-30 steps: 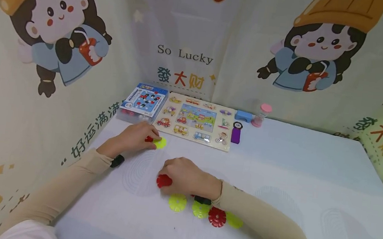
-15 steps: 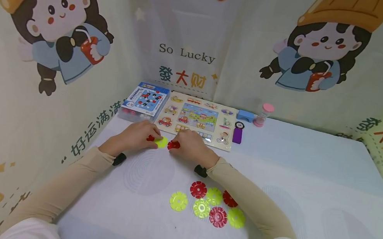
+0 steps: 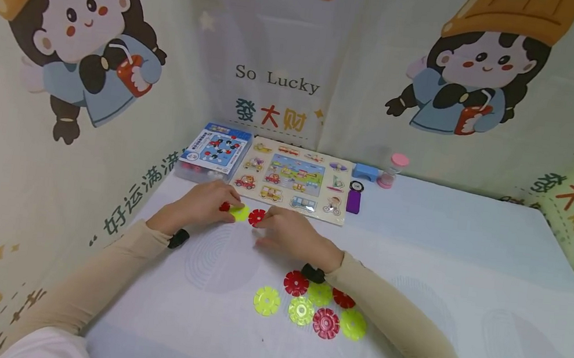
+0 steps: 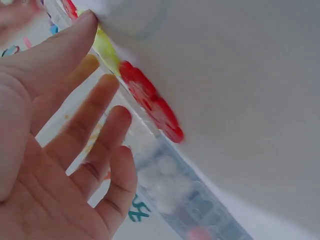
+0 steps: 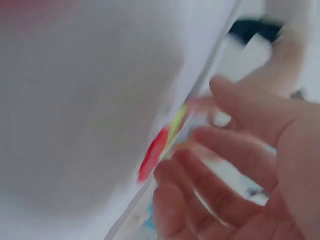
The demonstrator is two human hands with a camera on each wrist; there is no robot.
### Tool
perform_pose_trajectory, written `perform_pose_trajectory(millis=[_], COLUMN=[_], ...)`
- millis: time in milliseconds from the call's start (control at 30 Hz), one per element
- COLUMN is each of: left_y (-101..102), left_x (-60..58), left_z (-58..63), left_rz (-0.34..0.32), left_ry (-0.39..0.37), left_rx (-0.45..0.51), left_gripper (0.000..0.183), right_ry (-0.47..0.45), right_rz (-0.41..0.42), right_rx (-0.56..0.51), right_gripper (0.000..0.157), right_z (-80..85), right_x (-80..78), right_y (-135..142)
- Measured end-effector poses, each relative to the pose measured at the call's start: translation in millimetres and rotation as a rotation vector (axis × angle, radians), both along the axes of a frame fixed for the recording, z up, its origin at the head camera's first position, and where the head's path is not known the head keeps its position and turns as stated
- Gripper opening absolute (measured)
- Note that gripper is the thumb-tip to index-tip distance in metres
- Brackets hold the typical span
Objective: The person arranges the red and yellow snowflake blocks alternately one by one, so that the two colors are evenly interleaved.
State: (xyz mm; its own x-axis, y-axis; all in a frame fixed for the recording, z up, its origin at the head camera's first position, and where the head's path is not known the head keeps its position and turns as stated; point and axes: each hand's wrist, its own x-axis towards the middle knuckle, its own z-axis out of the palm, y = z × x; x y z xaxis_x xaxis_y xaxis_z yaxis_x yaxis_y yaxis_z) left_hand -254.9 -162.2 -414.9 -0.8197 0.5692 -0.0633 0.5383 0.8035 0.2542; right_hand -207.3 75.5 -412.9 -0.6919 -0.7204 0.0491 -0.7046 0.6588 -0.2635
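Note:
In the head view, flat slotted plastic snowflake discs lie in a short row on the white table: a red disc (image 4: 150,102) under my left fingers, a yellow disc (image 3: 239,213), then another red disc (image 3: 256,218). My left hand (image 3: 204,202) holds the yellow disc at its edges between thumb and index finger. Just right of the last red disc is my right hand (image 3: 294,235), its fingers loose and apart from the disc in the right wrist view. Nearer me lie several loose discs, among them a yellow disc (image 3: 266,301) and a red disc (image 3: 326,323).
Behind the row lies a wooden picture puzzle board (image 3: 295,177), beside a clear box with a blue label (image 3: 216,151). To its right are a blue block (image 3: 366,173), a purple block (image 3: 353,202), a round black-and-white piece (image 3: 357,186) and a pink sand timer (image 3: 393,170).
My right hand has carried a red disc up to the row, set it beside the yellow disc, let go and drawn back slightly toward the lower right. The left hand has stayed in place.

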Motion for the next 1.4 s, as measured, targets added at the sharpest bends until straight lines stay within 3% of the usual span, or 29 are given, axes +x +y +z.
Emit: perform_pose_trajectory(millis=[167,300,400,667,900,1067,1167,1300,1400], left_y=[14.1,27.1,33.6,37.2,37.8,38.7,39.4,39.4,39.2], left_x=[3.7,3.8,3.7,4.4,4.1,4.9,5.6,5.6,5.2], left_z=[0.8,0.5,-1.0,-4.5,-4.6,-6.4,-6.8,-6.2,-5.4], left_rz=[-0.093,-0.118,-0.119,-0.100,-0.089,-0.101,-0.108,-0.099,-0.098], left_ry=[0.026,-0.001,-0.001,-0.025,-0.023,-0.009,-0.002,0.007,0.009], left_rx=[0.007,0.006,0.003,0.016,0.030,0.028,0.033,0.026,0.024], left_gripper=[0.042,0.044,0.044,0.041,0.041,0.040,0.038,0.038,0.038], right_ry=[-0.119,-0.098,-0.070,-0.141,-0.120,-0.118,-0.117,-0.037,-0.003], right_rz=[0.240,0.300,0.282,0.242,0.279,0.222,0.122,-0.071,-0.162], right_rx=[0.102,0.168,0.172,0.165,0.167,0.131,0.067,0.014,0.005], right_gripper=[0.043,0.045,0.046,0.047,0.036,0.039,0.042,0.045,0.045], right_z=[6.0,3.1,0.4,1.0,5.7,9.8,12.7,11.8,7.4], right_x=[58.2,85.7,92.1,93.1,97.8,81.2,55.1,11.4,-13.0], right_y=[20.4,29.2,30.1,27.2,25.3,27.3,32.5,38.0,38.3])
